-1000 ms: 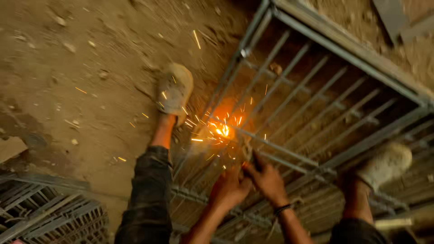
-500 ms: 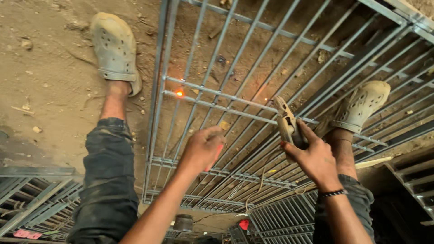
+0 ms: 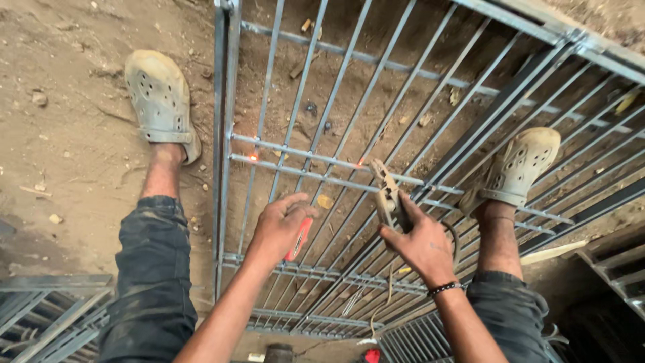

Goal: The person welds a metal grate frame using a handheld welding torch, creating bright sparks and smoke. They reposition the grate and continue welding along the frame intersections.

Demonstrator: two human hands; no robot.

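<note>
A grey metal grille (image 3: 316, 161) of vertical bars and cross rails lies flat on the dirt between my legs. My right hand (image 3: 420, 242) grips a worn welding electrode holder (image 3: 388, 195), its tip close to a cross rail where a spot glows orange (image 3: 361, 162). Another glowing spot (image 3: 253, 157) sits on the same rail near the left frame bar. My left hand (image 3: 279, 225) is closed around a red-handled tool (image 3: 299, 238) just above the bars. A dark bead bracelet circles my right wrist.
My feet wear pale perforated clogs, the left one (image 3: 160, 101) on bare dirt, the right one (image 3: 521, 168) resting on the grille. More grilles lie at lower left (image 3: 40, 309) and lower right (image 3: 618, 269). A cable (image 3: 386, 296) trails under my right hand.
The shower of welding sparks has stopped, leaving two glowing spots. My hands have drawn apart and back from the rail, and the view has shifted so both feet show.
</note>
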